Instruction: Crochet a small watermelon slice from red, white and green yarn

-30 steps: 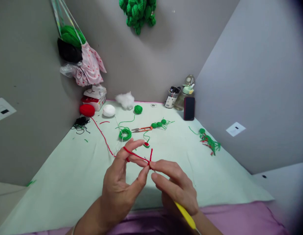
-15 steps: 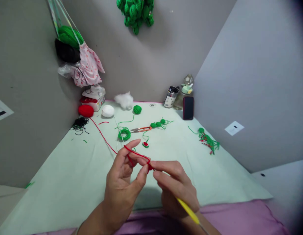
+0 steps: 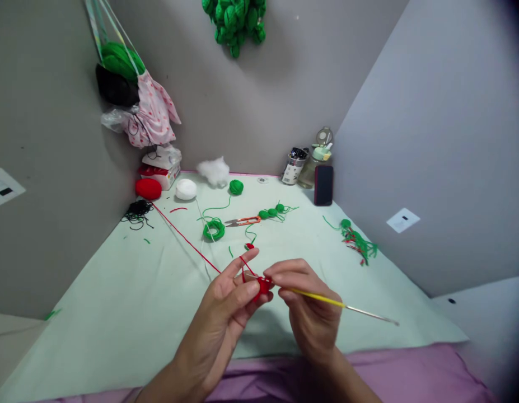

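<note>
Between thumb and fingers, my left hand (image 3: 229,302) pinches a small red crocheted piece (image 3: 264,285). Red yarn (image 3: 187,242) loops over its raised index finger and runs back to a red ball (image 3: 148,189) at the back left. My right hand (image 3: 312,302) grips a crochet hook (image 3: 320,297) with a yellow handle; its near metal end points right, and its other tip reaches the red piece. Just beyond my left fingertips lies a small red piece (image 3: 249,246) with a green strand.
Orange-handled snips (image 3: 244,221), a green yarn coil (image 3: 213,229), a green ball (image 3: 236,187) and a white ball (image 3: 186,190) lie mid-table and behind. A phone (image 3: 323,185) stands at back right, near a bottle (image 3: 308,172). Green-and-red pieces (image 3: 358,243) lie right.
The hook has swung from pointing down toward me to lying nearly level, pointing right. My left hand has turned and shifted right, showing more of the red piece; the yarn is straighter.
</note>
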Demonstrator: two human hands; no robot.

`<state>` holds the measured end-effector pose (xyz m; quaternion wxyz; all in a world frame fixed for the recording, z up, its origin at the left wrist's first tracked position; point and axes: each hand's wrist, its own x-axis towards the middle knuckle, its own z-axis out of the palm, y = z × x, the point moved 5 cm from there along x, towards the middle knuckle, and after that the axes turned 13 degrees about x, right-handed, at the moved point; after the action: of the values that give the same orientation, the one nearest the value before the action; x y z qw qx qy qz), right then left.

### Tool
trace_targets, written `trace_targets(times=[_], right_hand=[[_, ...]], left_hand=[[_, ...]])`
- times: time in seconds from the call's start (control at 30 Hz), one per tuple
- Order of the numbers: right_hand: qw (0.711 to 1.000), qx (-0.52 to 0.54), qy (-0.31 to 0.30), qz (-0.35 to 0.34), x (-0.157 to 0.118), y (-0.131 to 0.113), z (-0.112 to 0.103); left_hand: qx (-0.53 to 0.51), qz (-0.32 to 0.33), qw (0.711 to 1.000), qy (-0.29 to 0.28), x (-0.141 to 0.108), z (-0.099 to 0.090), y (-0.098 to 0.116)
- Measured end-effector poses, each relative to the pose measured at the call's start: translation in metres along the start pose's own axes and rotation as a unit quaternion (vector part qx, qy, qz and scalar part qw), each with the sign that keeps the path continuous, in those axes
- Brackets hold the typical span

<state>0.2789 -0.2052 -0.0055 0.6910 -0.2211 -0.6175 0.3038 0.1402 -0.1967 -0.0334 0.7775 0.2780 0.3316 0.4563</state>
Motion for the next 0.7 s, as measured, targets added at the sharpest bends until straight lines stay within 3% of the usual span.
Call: trace_targets(times=[0.37,0.6,0.7], right_hand=[[0.992,0.097,-0.007,0.086,-0.002,0.018,-0.009],[0.991,0.075,0.003,0.108,0.000,0.014,-0.009],[0.996,0.036,-0.006,0.078,0.001,0.007,-0.011]], left_hand=[[-0.001,0.018,1.000,0.011,0.004,-0.001,0.002],[0.008,0.024,1.000,0.017,0.004,-0.006,0.002],[0.016,0.028,0.999,0.032,0.004,-0.010,0.006]])
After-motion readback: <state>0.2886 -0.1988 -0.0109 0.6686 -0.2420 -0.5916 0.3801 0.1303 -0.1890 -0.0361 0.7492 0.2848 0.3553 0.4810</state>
